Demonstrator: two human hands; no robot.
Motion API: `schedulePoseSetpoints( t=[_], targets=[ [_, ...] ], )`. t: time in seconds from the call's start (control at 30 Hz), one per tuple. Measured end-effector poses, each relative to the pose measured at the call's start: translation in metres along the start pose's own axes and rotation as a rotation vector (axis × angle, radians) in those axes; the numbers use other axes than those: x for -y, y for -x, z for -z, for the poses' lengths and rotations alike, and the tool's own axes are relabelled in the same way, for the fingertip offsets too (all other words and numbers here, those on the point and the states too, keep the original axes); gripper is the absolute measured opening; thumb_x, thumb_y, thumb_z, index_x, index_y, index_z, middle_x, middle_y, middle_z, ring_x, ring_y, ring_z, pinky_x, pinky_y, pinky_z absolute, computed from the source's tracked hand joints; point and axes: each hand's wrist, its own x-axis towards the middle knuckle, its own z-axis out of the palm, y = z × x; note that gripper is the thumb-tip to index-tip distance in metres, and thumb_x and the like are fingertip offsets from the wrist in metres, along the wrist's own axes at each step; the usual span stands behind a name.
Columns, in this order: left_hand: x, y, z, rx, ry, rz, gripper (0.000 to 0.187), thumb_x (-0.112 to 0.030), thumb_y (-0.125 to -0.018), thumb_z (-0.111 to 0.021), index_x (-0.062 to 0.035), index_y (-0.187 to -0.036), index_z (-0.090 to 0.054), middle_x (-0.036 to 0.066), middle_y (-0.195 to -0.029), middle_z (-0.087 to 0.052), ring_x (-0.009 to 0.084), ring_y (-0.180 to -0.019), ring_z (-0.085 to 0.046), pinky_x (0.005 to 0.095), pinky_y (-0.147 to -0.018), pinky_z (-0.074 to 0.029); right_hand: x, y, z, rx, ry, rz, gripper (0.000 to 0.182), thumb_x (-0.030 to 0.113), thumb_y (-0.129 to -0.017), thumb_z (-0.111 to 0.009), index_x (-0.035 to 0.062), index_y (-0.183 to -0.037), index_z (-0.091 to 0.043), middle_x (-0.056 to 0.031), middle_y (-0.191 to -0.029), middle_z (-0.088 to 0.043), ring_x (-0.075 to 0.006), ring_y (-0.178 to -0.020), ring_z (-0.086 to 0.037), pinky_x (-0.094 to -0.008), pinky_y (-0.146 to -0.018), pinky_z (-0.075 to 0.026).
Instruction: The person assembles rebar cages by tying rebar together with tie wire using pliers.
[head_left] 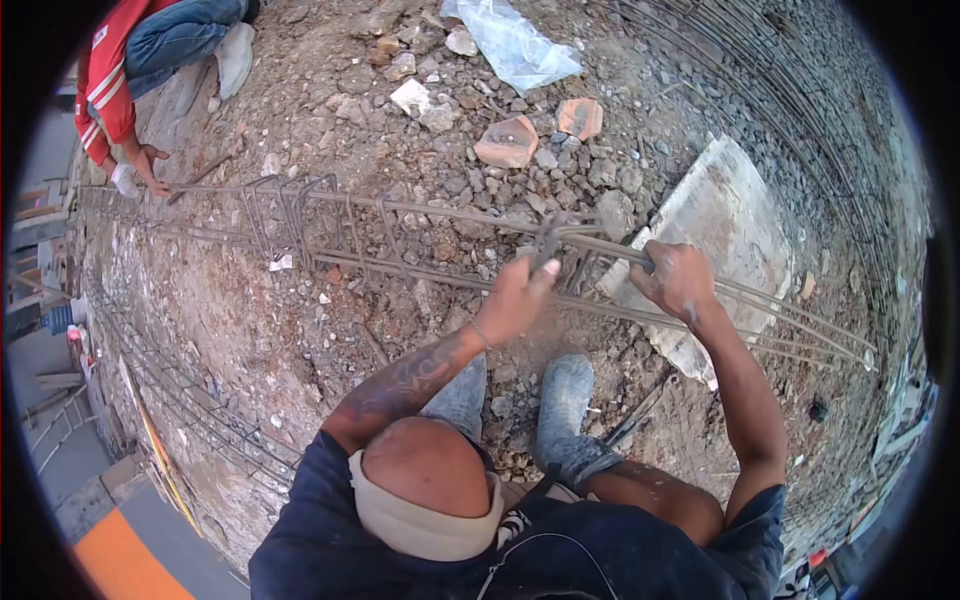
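Note:
A long rebar cage lies across the ground in front of me, with square wire stirrups bunched along its left part. My left hand is closed at a cluster of stirrups around the middle of the bars. Its fingertips are partly hidden. Farther right, my right hand wraps around the upper long bars, near where their free ends run out to the right. Whether it also holds a small tool inside the fist is hidden.
A co-worker in a red sleeve crouches at the cage's far left end, hands by the bars. A whitish flat board lies under the right end. Broken bricks, a plastic sheet, rubble and long rebars lie beyond.

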Motion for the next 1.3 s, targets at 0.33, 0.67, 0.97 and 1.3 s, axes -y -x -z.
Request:
schedulePoseSetpoints(
  t=[0.33, 0.67, 0.97, 1.3],
  targets=[
    [0.019, 0.014, -0.039, -0.295, -0.148, -0.052, 0.035, -0.033, -0.095, -0.048, 0.0019, -0.096, -0.052, 0.018, -0.07, -0.057, 0.0366, -0.065, -0.056, 0.0446, -0.064, -0.043, 0.017, 0.007, -0.009, 0.086, -0.032, -0.07, 0.032, 0.036, -0.076, -0.062, 0.0058, -0.084, -0.067, -0.0175, -0.072, -0.065, -0.0343, -0.069, -0.064, -0.0451, -0.066, -0.052],
    [0.007, 0.018, -0.022, -0.309, -0.314, -0.064, 0.03, -0.027, -0.092, -0.052, 0.002, -0.098, -0.05, 0.024, -0.075, -0.059, 0.0455, -0.074, -0.058, 0.0471, -0.064, -0.043, 0.019, 0.015, 0.006, 0.142, -0.054, -0.097, 0.034, 0.038, -0.076, -0.064, 0.0063, -0.086, -0.067, -0.016, -0.071, -0.064, -0.0328, -0.068, -0.064, -0.0442, -0.066, -0.052],
    [-0.074, 0.044, 0.055, -0.038, -0.975, -0.644, 0.063, -0.04, -0.064, -0.081, -0.0016, -0.106, -0.055, 0.015, -0.097, -0.061, 0.034, -0.095, -0.058, 0.0446, -0.088, -0.044, 0.017, 0.013, 0.009, 0.112, -0.074, -0.111, 0.03, 0.035, -0.078, -0.062, 0.0053, -0.079, -0.065, -0.0166, -0.07, -0.064, -0.0337, -0.07, -0.064, -0.0449, -0.068, -0.052],
    [-0.121, -0.086, -0.041, 1.174, -1.524, -0.037, 0.09, -0.051, -0.048, -0.082, -0.0032, -0.119, -0.053, 0.017, -0.11, -0.06, 0.0325, -0.103, -0.058, 0.0403, -0.095, -0.041, 0.02, 0.036, 0.005, 0.078, -0.138, -0.059, 0.03, 0.035, -0.074, -0.066, 0.0057, -0.078, -0.064, -0.0161, -0.072, -0.065, -0.0342, -0.07, -0.064, -0.0447, -0.066, -0.051]
  ],
)
